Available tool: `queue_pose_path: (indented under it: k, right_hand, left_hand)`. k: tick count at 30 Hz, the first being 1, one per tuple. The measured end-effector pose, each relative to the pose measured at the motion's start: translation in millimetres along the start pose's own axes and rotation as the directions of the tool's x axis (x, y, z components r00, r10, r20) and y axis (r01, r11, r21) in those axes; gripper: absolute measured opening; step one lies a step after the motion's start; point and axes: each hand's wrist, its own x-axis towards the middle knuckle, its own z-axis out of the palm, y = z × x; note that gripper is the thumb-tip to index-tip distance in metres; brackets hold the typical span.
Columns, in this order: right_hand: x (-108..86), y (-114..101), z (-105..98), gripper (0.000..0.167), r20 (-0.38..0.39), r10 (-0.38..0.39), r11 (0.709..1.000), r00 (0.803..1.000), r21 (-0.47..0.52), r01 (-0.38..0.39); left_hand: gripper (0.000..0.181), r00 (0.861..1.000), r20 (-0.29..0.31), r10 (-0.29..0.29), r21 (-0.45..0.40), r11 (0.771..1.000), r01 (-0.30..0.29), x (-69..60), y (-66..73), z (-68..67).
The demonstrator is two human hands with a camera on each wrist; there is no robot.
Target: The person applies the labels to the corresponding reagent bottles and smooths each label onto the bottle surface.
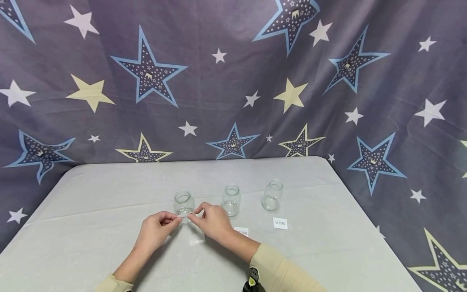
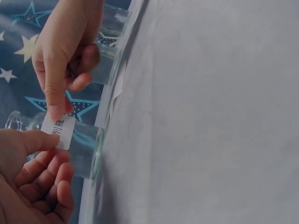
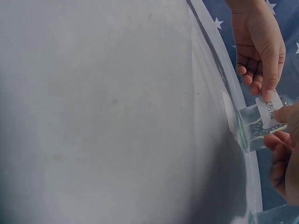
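Observation:
My left hand and right hand meet in front of the leftmost clear glass jar. Between them they hold a small white label with printed black characters. Each hand pinches one end with thumb and index finger; the left hand's other fingers curl loosely below. In the right wrist view, too, the label spans the two hands, with the jar behind it. Whether the label touches the glass I cannot tell.
Two more glass jars, one in the middle and one at the right, stand on the white-covered table. White labels lie before them, the middle one partly covered by my right arm. A clear film piece lies below the hands.

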Motion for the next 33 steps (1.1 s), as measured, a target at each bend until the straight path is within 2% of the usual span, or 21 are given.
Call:
queue_pose_path:
  k: [4, 8, 14, 20, 25, 29, 33]
  right_hand:
    - [1.5, 0.6, 0.3, 0.033, 0.026, 0.013, 0.996, 1.0, 0.092, -0.015]
    - [3.3, 0.4, 0.8, 0.048, 0.06, 0.031, 0.977, 0.998, 0.21, -0.043]
    - [7.4, 0.3, 4.8, 0.067, 0.102, 0.001, 0.948, 0.995, 0.317, -0.033]
    - [7.9, -0.2, 9.2, 0.062, 0.116, 0.0, 0.933, 0.993, 0.357, -0.041]
    - [7.8, 2.7, 10.2, 0.058, 0.122, -0.001, 0.924, 0.993, 0.381, -0.045]
    - [8.4, 6.2, 9.3, 0.057, 0.133, -0.023, 0.915, 0.991, 0.401, -0.033]
    - [9.4, 10.5, 7.4, 0.055, 0.132, -0.063, 0.91, 0.989, 0.414, 0.003]
  left_hand:
    - [0.02, 1.0, 0.01, -0.01, -0.005, 1.0, 0.01, 0.6, -0.1, -2.0]
    - [0.021, 0.999, 0.018, -0.03, -0.018, 0.999, 0.03, 0.8, 0.4, -1.7]
    - [0.019, 0.998, 0.021, -0.052, -0.043, 0.998, 0.053, 0.7, -0.1, -0.8]
    - [0.022, 0.999, 0.018, -0.05, -0.036, 0.998, 0.051, -0.5, 1.5, -2.5]
    - [0.026, 0.997, 0.017, -0.07, 0.031, 0.997, 0.069, 2.6, 0.2, -5.3]
    - [0.038, 0.999, 0.029, -0.029, 0.062, 0.998, 0.027, 5.7, -3.4, -7.4]
    - [0.051, 0.997, 0.076, 0.021, 0.004, 1.0, -0.021, 8.6, -6.2, -8.4]
